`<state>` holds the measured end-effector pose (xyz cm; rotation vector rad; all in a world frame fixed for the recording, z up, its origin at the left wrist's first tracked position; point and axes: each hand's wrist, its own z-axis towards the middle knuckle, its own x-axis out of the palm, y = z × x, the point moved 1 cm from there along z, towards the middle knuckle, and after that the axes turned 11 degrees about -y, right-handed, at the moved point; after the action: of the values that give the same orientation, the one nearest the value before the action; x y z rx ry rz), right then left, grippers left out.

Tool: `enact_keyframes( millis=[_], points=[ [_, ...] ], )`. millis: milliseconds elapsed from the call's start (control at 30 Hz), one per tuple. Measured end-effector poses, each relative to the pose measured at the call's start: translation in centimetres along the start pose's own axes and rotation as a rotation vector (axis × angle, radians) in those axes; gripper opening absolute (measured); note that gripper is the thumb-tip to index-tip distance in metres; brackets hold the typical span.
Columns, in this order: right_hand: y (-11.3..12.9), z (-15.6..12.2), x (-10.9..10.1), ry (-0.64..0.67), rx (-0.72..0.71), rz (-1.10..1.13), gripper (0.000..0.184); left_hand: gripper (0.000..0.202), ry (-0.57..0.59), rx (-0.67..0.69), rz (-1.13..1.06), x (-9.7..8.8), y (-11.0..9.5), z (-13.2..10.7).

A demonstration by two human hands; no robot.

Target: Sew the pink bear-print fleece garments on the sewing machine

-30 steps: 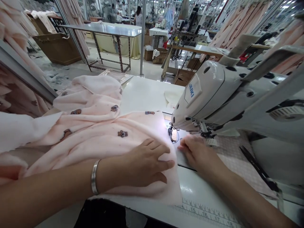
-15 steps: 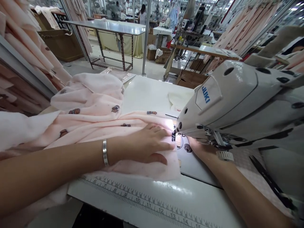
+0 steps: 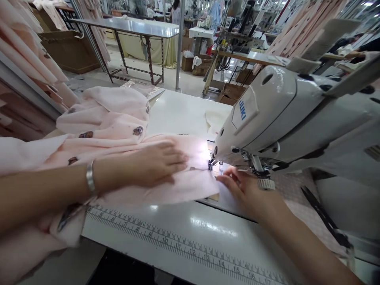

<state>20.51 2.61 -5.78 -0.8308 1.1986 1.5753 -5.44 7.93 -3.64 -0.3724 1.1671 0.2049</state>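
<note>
Feeding looks like the step in hand: pink printed fleece (image 3: pixel 192 188) left of the one JUKI sewing machine (image 3: pixel 267 107), edge at its presser foot (image 3: pixel 210 164) — piece count unclear. Two hands: left hand (image 3: pixel 151 164) flat on fleece, fingers extended; right hand (image 3: pixel 246 190) curled beneath the machine — pinching, can't tell. Next move calls for a smooth, aligned edge.

pale pink printed cloth (image 3: pixel 194 186) | rumpled at left | right edge at presser foot (image 3: pixel 210 164)
</note>
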Motion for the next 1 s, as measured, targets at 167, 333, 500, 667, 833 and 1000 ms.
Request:
enact_keyframes(
  millis=[167, 333, 500, 667, 833, 1000],
  points=[
    [2.0, -2.0, -0.8, 0.108, 0.008, 0.137, 0.031, 0.040, -0.114, -0.239, -0.080, 2.2, -9.0, -4.0],
    [-0.3, -2.1, -1.1, -0.008, 0.150, 0.178, 0.026, 0.019, -0.177, -0.265, -0.338, 1.2, -6.3, 1.5],
    [0.5, -1.8, -1.0, 0.003, 0.129, 0.132, 0.031, 0.028, -0.112, -0.060, -0.170, 2.5, -2.6, 2.6],
    [-0.1, -2.0, -1.7, -0.144, 0.121, 0.048, 0.036, 0.026, -0.126, -0.113, -0.160, 3.4, -3.6, 1.7],
    [1.0, -2.7, -2.2, -0.277, -0.010, 0.049, 0.034, 0.031, -0.095, -0.131, -0.088, 3.0, -3.7, 2.3],
    [2.0, -2.3, -0.4, -0.222, -0.048, 0.008, 0.018, 0.037, -0.093, -0.161, -0.059, 3.1, -3.5, 2.1]
  ],
)
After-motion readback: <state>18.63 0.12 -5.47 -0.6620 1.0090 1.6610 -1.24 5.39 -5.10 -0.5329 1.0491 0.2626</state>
